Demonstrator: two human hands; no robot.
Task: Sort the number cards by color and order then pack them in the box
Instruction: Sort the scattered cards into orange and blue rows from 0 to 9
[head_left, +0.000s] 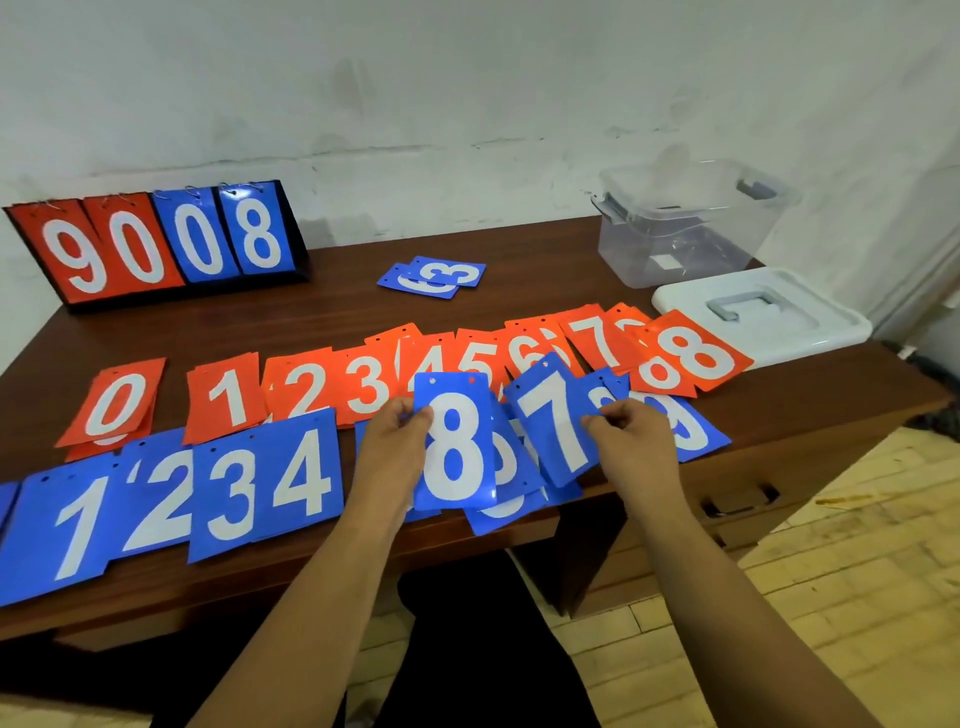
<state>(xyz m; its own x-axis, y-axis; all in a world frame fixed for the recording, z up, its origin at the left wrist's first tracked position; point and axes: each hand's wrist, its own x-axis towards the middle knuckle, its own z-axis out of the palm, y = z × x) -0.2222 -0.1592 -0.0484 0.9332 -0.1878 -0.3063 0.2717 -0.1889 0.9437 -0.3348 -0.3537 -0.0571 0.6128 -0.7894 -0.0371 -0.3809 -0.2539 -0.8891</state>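
Observation:
Orange number cards (363, 384) lie in a row from 0 to 8 across the middle of the brown table (332, 317). Below them runs a row of blue cards (171, 499) showing 1, 2, 3, 4. My left hand (397, 441) pinches a blue 8 card (454, 444) by its left edge, held upright above the row. My right hand (631, 441) pinches a blue 7 card (558, 423) at its right edge, tilted. More blue cards lie beneath both, partly hidden. The clear plastic box (685, 223) stands open at the back right.
The box's white lid (763, 317) with a grey handle lies in front of the box. A small pile of blue cards (434, 278) sits mid-table at the back. A scoreboard stand (156, 244) reading 9 0 0 8 occupies the back left corner.

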